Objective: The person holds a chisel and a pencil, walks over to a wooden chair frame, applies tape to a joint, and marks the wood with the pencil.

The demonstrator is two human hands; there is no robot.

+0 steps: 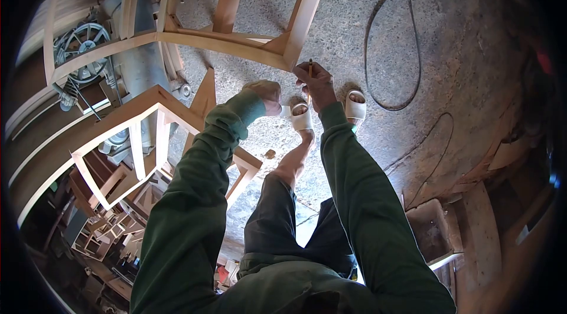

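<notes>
My right hand [318, 82] is closed on a thin pencil [310, 68], held upright between the fingers just below the corner of a wooden frame [224, 46]. To its left, my left hand [266, 94] is closed, with a small white piece [285, 111] showing at its lower edge. A second wooden frame [142, 103] lies to the left, beside my left sleeve. Neither hand clearly touches the frames.
A machine with a spoked wheel [82, 48] stands at upper left by a grey tank [137, 66]. Dark cable [370, 30] loops across the concrete floor [460, 42]. A wooden box [431, 228] sits at lower right; stacked wooden parts fill the lower left.
</notes>
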